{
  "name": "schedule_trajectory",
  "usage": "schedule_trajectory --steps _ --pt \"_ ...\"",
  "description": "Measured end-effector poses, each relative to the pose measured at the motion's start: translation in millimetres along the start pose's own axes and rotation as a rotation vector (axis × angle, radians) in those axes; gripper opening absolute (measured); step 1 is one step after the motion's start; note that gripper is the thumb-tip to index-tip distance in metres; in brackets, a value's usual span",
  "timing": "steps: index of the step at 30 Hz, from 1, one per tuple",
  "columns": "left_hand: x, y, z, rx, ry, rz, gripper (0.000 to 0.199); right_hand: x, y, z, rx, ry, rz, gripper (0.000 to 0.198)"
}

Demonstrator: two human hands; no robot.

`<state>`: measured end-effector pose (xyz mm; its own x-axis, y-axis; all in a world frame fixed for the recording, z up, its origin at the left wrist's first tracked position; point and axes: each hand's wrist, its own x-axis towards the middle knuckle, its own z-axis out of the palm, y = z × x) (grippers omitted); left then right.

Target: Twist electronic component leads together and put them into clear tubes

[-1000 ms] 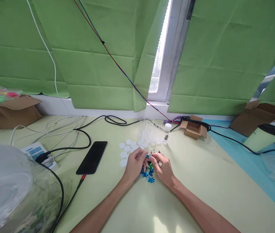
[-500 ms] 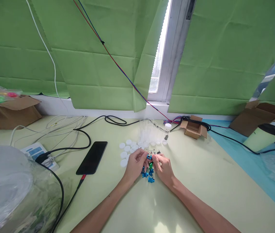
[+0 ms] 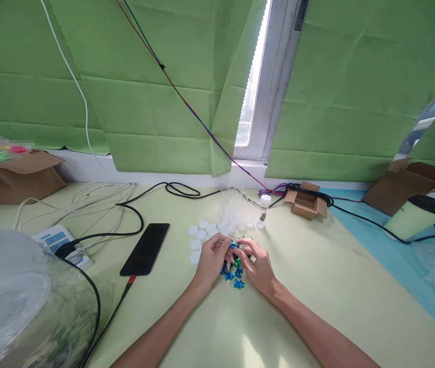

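My left hand (image 3: pixel 214 258) pinches a small shiny blue metal fitting (image 3: pixel 233 245) between thumb and fingertips. Close against its right end, my right hand (image 3: pixel 257 263) has its thumb and fingers closed; whatever lies between them is too small to make out. Below the hands lie several loose blue fittings (image 3: pixel 239 283) and a green fitting (image 3: pixel 237 262), partly covered by the fingers. Round white caps (image 3: pixel 196 245) are spread just left of and behind my left hand. Beyond the fingertips are small dark and metallic bits, mostly hidden.
Clear tubes (image 3: pixel 232 207) and a white-capped tube (image 3: pixel 265 207) stand behind the hands. A small open carton (image 3: pixel 306 202) is at the back right. On the left lie a phone (image 3: pixel 145 249), a power strip (image 3: pixel 62 245), cables and a large plastic-wrapped container (image 3: pixel 10 291). A lidded cup (image 3: pixel 416 217) stands far right.
The blue fitting in my left hand has shifted slightly left and away from me. My right fingers have changed position around its right end.
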<state>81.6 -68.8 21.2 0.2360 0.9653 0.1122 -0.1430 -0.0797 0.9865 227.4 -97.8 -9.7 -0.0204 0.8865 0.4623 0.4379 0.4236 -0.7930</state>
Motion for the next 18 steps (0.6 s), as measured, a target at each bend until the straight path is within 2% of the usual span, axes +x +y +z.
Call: schedule_trajectory --steps 11,18 --pt "0.0 -5.2 -0.4 0.017 -0.031 0.031 0.031 1.7 1.1 -1.7 -0.078 0.028 -0.026 0.027" --pt "-2.0 -3.5 1.6 0.011 -0.045 0.025 0.033 2.0 2.3 -2.1 -0.100 0.018 -0.035 0.040"
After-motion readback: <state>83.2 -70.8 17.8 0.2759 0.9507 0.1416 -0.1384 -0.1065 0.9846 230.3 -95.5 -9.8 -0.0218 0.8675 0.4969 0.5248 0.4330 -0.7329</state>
